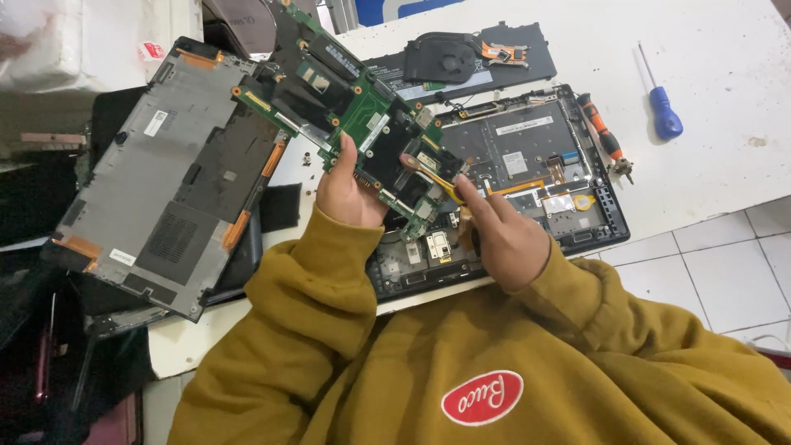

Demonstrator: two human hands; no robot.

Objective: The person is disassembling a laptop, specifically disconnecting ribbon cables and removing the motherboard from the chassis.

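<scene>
My left hand [346, 194] grips the lower edge of a green laptop motherboard [346, 99], holding it tilted above the table. My right hand [503, 235] pinches a thin yellow tool [437, 180] whose tip touches the board near its lower right corner. Under both hands lies the opened black laptop base [535, 156] with its inner frame and a small round coin cell showing. Both arms wear mustard-yellow sleeves.
A grey laptop bottom cover [165, 173] leans at the left. A flat black battery with a fan and copper heat pipe [470, 58] lies at the back. An orange-black screwdriver [601, 136] and a blue screwdriver [663, 107] rest on the white table; tiled floor at right.
</scene>
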